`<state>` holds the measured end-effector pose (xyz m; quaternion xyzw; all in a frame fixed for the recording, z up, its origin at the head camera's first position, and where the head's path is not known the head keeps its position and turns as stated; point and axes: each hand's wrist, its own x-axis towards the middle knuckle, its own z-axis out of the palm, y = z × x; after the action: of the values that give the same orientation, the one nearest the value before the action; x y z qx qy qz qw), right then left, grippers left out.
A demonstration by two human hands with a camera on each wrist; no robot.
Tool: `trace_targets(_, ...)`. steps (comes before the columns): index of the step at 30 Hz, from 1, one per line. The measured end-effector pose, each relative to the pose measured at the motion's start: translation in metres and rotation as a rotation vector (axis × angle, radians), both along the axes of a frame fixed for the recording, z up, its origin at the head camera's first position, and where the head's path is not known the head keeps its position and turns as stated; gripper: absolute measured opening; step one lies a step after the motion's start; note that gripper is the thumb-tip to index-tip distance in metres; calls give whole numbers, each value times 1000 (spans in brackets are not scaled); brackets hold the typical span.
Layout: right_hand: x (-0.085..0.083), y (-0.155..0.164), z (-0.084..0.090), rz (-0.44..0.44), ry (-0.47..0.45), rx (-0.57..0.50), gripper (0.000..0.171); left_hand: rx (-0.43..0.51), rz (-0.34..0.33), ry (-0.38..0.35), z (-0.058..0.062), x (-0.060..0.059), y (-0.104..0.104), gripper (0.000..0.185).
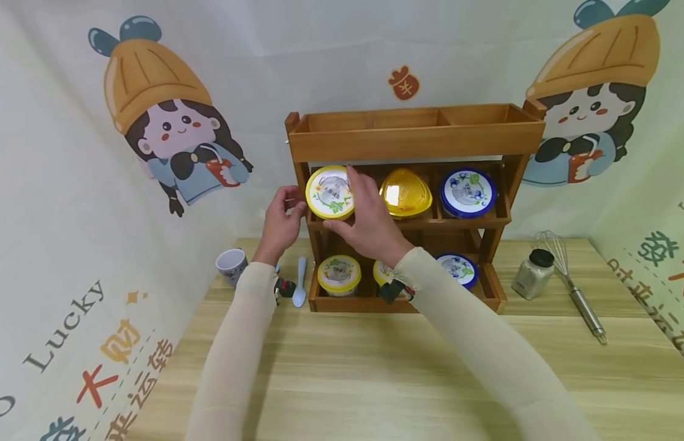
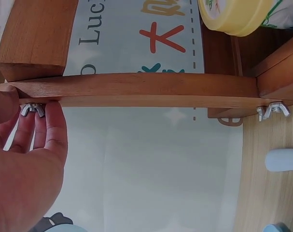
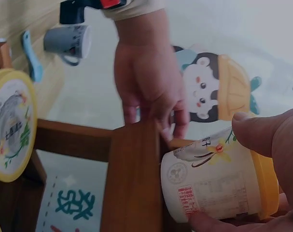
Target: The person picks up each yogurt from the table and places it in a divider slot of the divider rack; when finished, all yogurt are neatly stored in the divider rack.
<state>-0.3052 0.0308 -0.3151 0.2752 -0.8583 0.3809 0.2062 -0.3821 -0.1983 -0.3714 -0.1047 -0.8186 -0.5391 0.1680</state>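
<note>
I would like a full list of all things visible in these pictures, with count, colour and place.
wooden rack: 1, brown, at the back of the table, empty top tray
yellow-lid cups: 3; one held at the middle shelf's left, two on the bottom shelf
blue-lid cups: 2, right side, middle and bottom shelf
yellow dome lid: 1, middle shelf, centre
mug: 1, grey-white, left of the rack
spoon: 1, light blue, beside the rack
jar: 1, black cap, right of the rack
whisk: 1, metal, far right
table: 1, light wood
left hand: touches the rack's left post
right hand: grips the held cup
</note>
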Motion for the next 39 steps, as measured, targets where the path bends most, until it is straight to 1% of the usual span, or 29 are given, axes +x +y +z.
trace_targets(9, -12, -5, -1, -38, -43, 13, 104, 13, -11, 20, 1, 0, 1, 36)
trace_targets(17, -19, -12, -9, -68, -130, 32, 107, 21, -11, 14, 0, -1, -1, 36)
trace_targets(21, -21, -12, -12, -92, -144, 55, 108, 30, -21, 12, -2, -1, 0, 36)
trace_targets(27, -21, -12, -16, -99, -144, 81, 108, 21, -17, 9, -5, 0, 0, 37)
trace_targets(34, -19, -11, -14, -102, -152, 76, 106, 19, -18, 13, -3, 0, 1, 37)
trace_targets(39, -14, -8, -7, -98, -94, 57, 100, 15, -12, 11, 0, 1, 2, 36)
